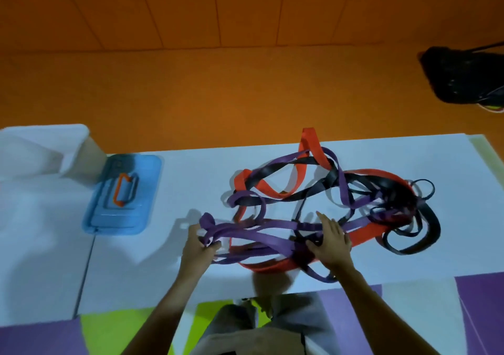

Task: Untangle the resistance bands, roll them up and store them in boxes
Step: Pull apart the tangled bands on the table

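- On the white tabletop (169, 180), from centre out to 3 o'clock, the tangle of flat rubber resistance bands (321, 191) is lying in one knotted heap, with purple, red-orange and black loops crossing each other.
- Left hand (197, 245) is working at the heap's 8 o'clock edge, fingers curled round the looped end of a long purple band (267, 236) that is running off toward 3 o'clock.
- Right hand (331, 241) is lying flat on the heap's 6 o'clock side, fingers straight and slightly spread, pinning the crossings and gripping nothing.
- Step, as I'm reading it: untangling the first band. Nothing is looking rolled or boxed yet.
- Storage is sitting at 9 o'clock: a rectangular blue plastic lid with orange handle (147, 191) lying flat, and just beside its 10 o'clock corner a pale translucent box (81, 161). It's blurred, so I can't tell the contents.
- Next move is calling for drawing the purple end out toward 9 o'clock while the flat hand is holding the rest back. It's crossing the red-orange band (309, 142) and the black band (432, 232), so it's probably needing feeding through, not yanking, since stretching rubber risks cinching the knot.
- Black soft bag (461, 79) is sitting on the orange floor at 2 o'clock, well apart.
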Demonstrator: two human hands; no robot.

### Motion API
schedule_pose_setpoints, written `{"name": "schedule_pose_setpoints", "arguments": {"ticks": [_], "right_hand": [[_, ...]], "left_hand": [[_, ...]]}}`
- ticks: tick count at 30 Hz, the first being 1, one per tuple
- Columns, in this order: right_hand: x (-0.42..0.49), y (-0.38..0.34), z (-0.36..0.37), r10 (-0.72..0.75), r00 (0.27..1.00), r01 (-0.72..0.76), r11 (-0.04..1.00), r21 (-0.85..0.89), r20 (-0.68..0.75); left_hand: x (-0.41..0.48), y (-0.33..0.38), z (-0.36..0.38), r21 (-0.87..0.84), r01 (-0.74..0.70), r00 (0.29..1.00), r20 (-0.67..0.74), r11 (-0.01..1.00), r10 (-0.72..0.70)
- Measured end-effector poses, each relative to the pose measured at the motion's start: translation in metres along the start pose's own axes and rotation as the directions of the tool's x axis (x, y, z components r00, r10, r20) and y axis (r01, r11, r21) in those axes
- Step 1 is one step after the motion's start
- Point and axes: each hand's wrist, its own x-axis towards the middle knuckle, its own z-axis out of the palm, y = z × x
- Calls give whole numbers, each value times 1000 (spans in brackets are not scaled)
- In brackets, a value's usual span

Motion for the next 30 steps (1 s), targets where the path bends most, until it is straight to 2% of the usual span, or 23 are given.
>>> {"name": "schedule_pose_setpoints", "arguments": {"ticks": [2,3,5,6,8,10,12,16,18,19,20,22,24,25,27,30], "right_hand": [[6,0,-2,-41,995,44,999,-31,88],[9,0,-1,-54,992,60,997,-55,115],[13,0,0,-51,990,67,991,-118,132],[14,0,0,-42,990,63,986,-153,132],[17,0,1,-40,992,64,977,-202,121],[18,2,2,-52,993,75,970,-233,105],[17,5,1,-64,994,86,959,-272,87],[14,15,-4,-66,998,64,956,-287,4],[14,22,-10,-69,998,65,974,-219,-10],[14,25,-13,-59,998,55,983,-173,-18],[15,28,-17,-47,998,42,989,-145,-33],[17,31,-22,-41,996,30,989,-142,-75],[20,30,-26,-42,993,25,989,-146,-111],[21,29,-27,-49,991,30,989,-145,-127],[22,24,-28,-73,989,54,988,-147,-126],[25,9,-29,-85,996,83,978,-191,0]], "left_hand": [[-2,-5,-10,-32,205,972,121,978,-200],[-4,-6,-16,28,266,947,177,964,-267],[-2,-5,-23,199,319,909,213,926,-359],[3,-5,-25,269,325,911,169,907,-376],[15,3,-22,382,264,955,28,886,-296],[24,20,-8,446,117,993,-30,887,-116],[30,37,14,517,-23,1000,16,856,17],[35,61,41,772,-117,981,187,625,-47],[39,64,41,838,-183,977,213,514,1],[42,62,40,816,-189,978,203,546,36],[43,59,38,752,-186,980,190,633,63],[43,54,31,530,-146,989,109,836,103],[44,49,19,251,-49,997,-47,967,63],[44,47,10,76,11,992,-123,997,-1],[46,39,-6,-237,77,966,-222,968,-132],[41,21,-28,-463,118,908,-309,879,-284]]}}
